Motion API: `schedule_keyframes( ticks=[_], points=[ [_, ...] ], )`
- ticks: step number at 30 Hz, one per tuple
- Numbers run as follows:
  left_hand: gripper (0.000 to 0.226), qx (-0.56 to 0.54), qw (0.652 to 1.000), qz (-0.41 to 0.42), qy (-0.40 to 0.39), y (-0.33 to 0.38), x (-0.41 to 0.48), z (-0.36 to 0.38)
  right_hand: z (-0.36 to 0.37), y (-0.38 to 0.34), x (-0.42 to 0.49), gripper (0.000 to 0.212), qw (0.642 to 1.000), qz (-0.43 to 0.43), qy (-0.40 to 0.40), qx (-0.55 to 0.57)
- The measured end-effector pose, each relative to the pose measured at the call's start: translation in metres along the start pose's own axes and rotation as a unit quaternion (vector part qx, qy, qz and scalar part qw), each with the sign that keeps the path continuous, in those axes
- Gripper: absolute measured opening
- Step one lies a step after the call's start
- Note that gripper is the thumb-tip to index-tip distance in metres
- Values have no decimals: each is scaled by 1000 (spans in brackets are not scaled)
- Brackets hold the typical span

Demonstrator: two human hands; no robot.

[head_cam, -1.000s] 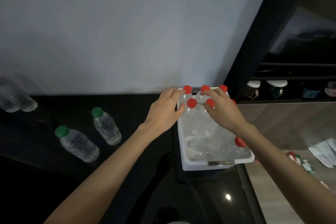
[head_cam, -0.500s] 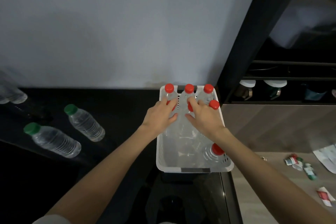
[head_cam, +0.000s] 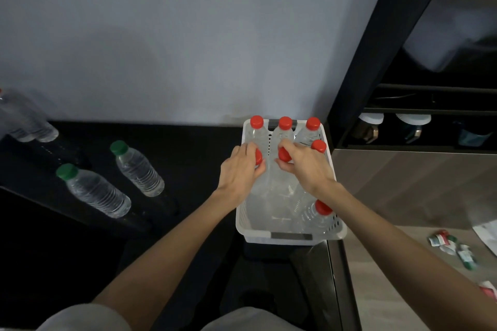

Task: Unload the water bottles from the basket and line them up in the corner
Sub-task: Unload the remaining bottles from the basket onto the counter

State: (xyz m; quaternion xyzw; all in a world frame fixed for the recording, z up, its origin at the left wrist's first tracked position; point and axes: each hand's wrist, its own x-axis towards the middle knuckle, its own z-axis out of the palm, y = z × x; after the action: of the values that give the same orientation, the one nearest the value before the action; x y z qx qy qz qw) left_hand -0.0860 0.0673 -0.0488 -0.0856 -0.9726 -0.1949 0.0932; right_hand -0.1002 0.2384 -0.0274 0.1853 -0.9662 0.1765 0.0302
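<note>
Fingers of my left hand (head_cam: pixel 238 170) are clasping one red-capped clear plastic bottle (head_cam: pixel 258 156); fingers of my right hand (head_cam: pixel 308 166), the neighbouring bottle (head_cam: pixel 283 155).

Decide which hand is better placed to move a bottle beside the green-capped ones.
Probably left: the left hand grips a red-capped bottle at the left of the basket, nearer the green-capped bottles; the right hand, gripping the middle bottle, would cross over.

basket (head_cam: pixel 255 237): white plastic, perforated walls, matt | red-capped bottles (head_cam: pixel 255 135) inside basket: clear thin plastic, ribbed, smooth caps | green-capped bottles (head_cam: pixel 94 192) left of basket: clear ribbed plastic | counter (head_cam: pixel 193 148) under basket: black, glossy, mirror-like | wall (head_cam: pixel 188 35) behind basket: grey, matt, smooth | panel (head_cam: pixel 403 183) right of basket: brown wood-grain, matt
</note>
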Motion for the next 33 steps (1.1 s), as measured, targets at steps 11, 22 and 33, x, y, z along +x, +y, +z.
schedule_keyframes(
  ticks=[11,22,33],
  points=[
    [25,-80,991,18,101,13,0,-90,-53,-53,2,15,970,-35,200,130],
    [22,-110,976,-11,186,-36,-32,-182,-80,-141,39,18,943,-118,245,190],
    [24,-41,983,-132,117,-156,-90,-156,22,-201,70,24,972,-146,52,175]
  ],
)
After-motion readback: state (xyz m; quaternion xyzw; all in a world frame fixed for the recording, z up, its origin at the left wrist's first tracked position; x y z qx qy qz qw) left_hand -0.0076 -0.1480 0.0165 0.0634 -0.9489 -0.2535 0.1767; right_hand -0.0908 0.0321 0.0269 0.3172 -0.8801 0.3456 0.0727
